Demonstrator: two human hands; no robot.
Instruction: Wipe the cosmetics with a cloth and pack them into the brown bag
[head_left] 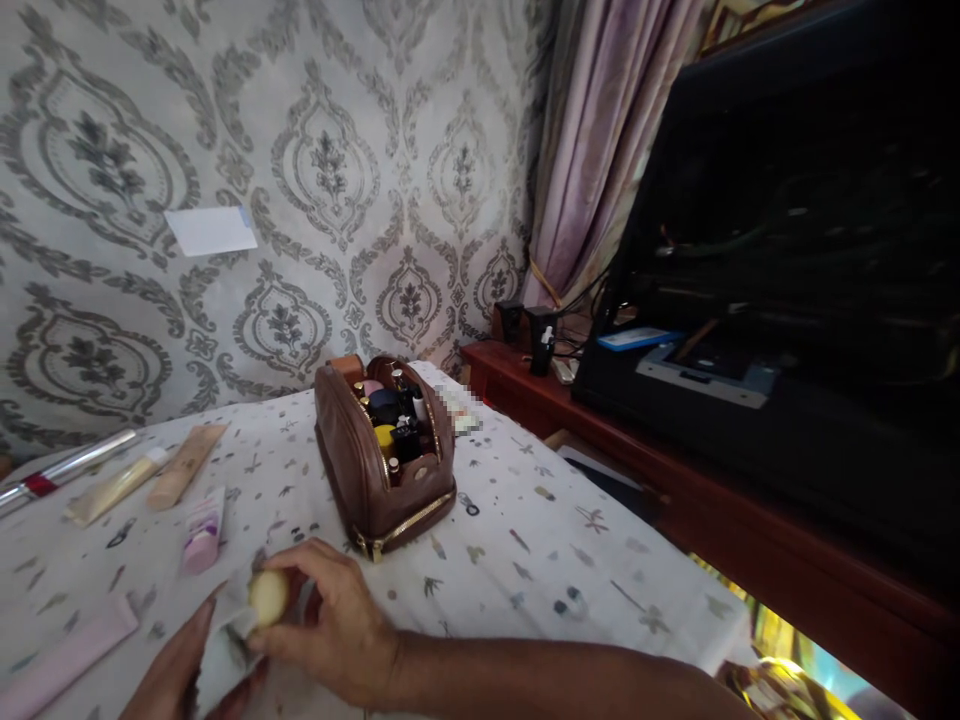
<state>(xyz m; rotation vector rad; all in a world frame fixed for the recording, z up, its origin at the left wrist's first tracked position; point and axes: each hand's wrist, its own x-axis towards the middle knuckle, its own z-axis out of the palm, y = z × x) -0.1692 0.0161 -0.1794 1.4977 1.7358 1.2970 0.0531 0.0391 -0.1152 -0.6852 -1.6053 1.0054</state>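
Near the bottom edge, my right hand (330,615) is closed on a small round pale-yellow item (268,598), gripping it between thumb and fingers. Just to its left, my left hand (180,660) holds a whitish cloth or wipe (223,655) against that item. A pink-and-white tube (204,530) lies above my left hand. Beyond my hands stands an unzipped brown leather bag (349,480), filled with bottles and jars with black, yellow and pink parts.
The patterned cloth (525,570) carries a beige tube (186,466), a cream tube (118,487), a pale pink tube (67,660) and a silvery tube (82,460). At right, a reddish wooden desk (517,388) bears a large black screen (795,230) and a dark spray bottle (543,355).
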